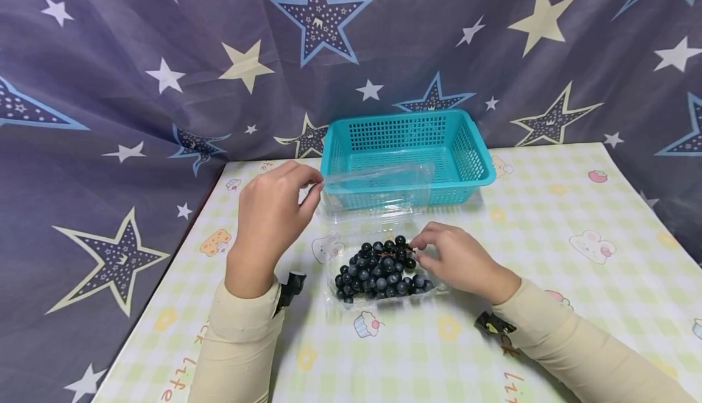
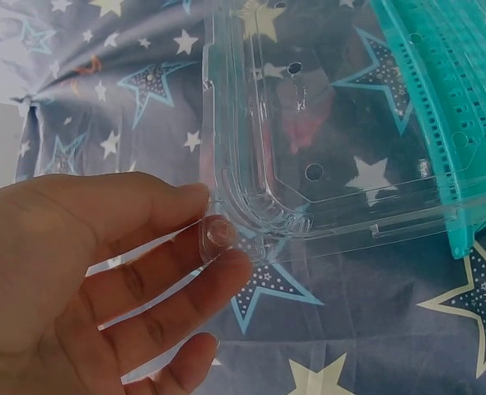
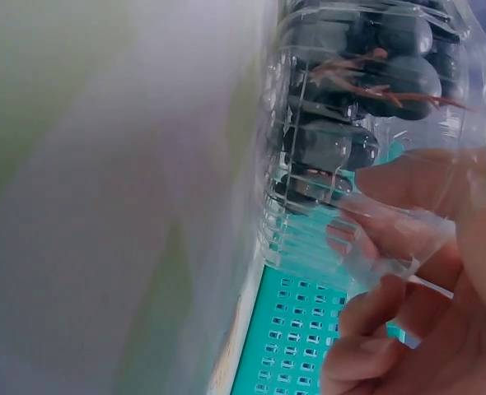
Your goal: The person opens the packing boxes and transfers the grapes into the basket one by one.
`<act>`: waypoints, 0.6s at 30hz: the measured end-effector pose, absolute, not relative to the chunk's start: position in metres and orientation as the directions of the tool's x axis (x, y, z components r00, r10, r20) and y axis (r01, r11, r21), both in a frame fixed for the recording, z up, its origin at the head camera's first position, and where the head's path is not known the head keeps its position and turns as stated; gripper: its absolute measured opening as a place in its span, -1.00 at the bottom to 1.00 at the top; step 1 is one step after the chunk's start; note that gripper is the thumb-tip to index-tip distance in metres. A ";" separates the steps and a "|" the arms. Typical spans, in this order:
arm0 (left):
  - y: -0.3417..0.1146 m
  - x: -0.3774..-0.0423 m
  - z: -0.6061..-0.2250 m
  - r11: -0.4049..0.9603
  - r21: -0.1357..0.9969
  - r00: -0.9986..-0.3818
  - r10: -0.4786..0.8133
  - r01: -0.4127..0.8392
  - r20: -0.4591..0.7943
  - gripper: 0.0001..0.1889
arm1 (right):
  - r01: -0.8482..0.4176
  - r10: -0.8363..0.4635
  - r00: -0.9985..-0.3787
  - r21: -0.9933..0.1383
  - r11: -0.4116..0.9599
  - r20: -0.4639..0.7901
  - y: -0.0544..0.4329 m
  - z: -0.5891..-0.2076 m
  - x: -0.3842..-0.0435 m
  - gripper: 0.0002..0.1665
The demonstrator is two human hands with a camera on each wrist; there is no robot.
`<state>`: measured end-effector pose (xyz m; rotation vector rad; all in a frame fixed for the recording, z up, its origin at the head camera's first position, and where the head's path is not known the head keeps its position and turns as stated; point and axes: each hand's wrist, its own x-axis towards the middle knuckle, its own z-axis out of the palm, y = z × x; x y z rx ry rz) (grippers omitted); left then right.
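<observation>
My left hand point(image 1: 274, 211) pinches a corner of the clear plastic lid point(image 2: 334, 222), with thumb and fingertips on its edge. That lid stands raised behind the box in the head view. In the clear plastic box point(image 1: 342, 301) lies a bunch of dark grapes point(image 1: 378, 272), with a thin reddish-brown stem point(image 3: 391, 95) among them. At the box's right side, my right hand point(image 1: 457, 260) reaches in with thumb and forefinger apart, close to the grapes. Seen from the right wrist, part of that hand lies behind clear plastic, and whether its fingertips touch the fruit is unclear.
Just behind the lid, a turquoise perforated basket point(image 1: 482, 165) stands on the table against a star-patterned curtain point(image 1: 197, 37). A green-and-white checked cloth point(image 1: 548, 208) covers the table. Small black devices point(image 1: 290, 290) are strapped at both wrists.
</observation>
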<state>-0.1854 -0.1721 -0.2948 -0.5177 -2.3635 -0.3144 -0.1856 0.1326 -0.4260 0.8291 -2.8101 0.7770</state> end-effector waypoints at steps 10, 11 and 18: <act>-0.170 -0.185 -0.296 0.892 0.087 -0.698 0.283 0.444 0.658 -0.93 | -0.521 -0.481 -0.852 -0.432 0.736 0.208 0.132 -0.428 -0.184 -0.78; -0.170 -0.185 -0.296 0.892 0.088 -0.700 0.283 0.443 0.656 -0.93 | -0.521 -0.483 -0.852 -0.433 0.736 0.204 0.131 -0.428 -0.183 -0.78; -0.171 -0.184 -0.295 0.895 0.086 -0.701 0.279 0.437 0.656 -0.92 | -0.531 -0.495 -0.845 -0.433 0.728 0.203 0.131 -0.426 -0.185 -0.78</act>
